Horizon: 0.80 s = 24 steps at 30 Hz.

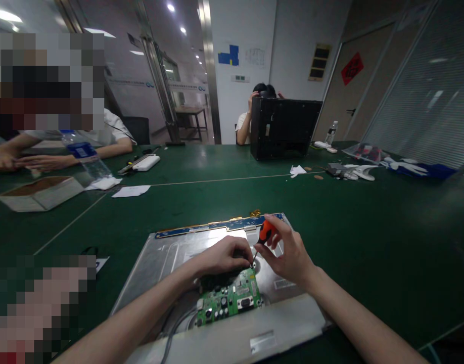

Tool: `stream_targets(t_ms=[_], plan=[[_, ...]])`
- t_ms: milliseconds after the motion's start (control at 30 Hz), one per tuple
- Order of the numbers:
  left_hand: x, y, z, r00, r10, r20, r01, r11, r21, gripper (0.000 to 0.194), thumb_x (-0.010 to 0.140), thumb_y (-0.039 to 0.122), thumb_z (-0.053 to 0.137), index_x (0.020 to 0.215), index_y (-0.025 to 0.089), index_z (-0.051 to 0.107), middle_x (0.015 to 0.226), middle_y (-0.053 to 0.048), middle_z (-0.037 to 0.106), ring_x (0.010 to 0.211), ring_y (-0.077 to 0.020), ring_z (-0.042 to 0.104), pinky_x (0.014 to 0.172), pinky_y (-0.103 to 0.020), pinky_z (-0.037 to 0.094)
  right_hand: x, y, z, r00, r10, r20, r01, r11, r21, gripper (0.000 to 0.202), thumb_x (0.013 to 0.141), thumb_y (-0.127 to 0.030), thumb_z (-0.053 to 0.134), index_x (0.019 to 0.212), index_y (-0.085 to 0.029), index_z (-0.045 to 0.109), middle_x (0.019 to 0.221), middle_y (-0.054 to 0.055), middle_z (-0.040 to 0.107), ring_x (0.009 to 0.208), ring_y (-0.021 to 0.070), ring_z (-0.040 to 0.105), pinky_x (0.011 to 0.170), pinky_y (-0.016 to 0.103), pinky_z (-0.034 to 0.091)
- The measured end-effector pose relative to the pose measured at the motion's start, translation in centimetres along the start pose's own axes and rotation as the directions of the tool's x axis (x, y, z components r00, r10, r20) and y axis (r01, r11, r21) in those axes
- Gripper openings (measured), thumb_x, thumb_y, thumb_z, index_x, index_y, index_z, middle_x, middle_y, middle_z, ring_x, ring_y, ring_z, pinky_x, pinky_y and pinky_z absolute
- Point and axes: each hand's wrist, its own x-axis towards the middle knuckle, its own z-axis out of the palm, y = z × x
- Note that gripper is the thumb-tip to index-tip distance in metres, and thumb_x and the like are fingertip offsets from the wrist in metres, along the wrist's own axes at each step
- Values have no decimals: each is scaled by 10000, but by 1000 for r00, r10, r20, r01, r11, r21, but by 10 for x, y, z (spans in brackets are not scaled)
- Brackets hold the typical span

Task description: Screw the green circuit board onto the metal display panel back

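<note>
One orange-and-black-handled screwdriver is clamped between thumb and fingers of the right hand, its thin shaft slanting down to the far right corner of a green rectangular circuit board. The left hand curls over the board, fingertips beside the screwdriver's tip; whether they grip anything, I cannot tell. The board lies on a large flat silver metal panel, with a narrow blue circuit strip along the panel's far edge.

- Left arm stretches from the lower left; left hand palm down, fingers curled.
- Right arm stretches from the lower right; right hand gripping, forefinger bent above thumb.
</note>
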Motion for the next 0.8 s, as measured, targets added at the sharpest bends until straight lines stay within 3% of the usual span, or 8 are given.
stream_targets(t_ms=[233,500,800], plan=[[1,0,1,1000,-7,-10,7,1000,-1,55,758,199,659,799,172,684,786,3,651,762,-153,581,731,-253,436,-2,-1,0,998,42,44,-45,997,59,661,855,-143,515,1443,-209,220,875,39,633,587,122,583,493,244,525],[-1,4,0,1000,-4,-13,4,1000,10,78,772,220,666,825,169,692,799,-3,658,773,-160,581,726,-250,431,-2,0,2,1000,-2,-20,2,1000,4,623,857,-178,576,1401,-223,274,762,-13,598,497,98,534,431,206,470],[-2,5,2,1000,-13,-16,13,1000,-1,40,772,187,656,801,168,676,782,6,647,757,-153,581,721,-243,430,-4,-3,0,996,52,76,-58,995,78,668,857,-141,512,1447,-204,205,827,42,638,629,154,620,490,257,524]])
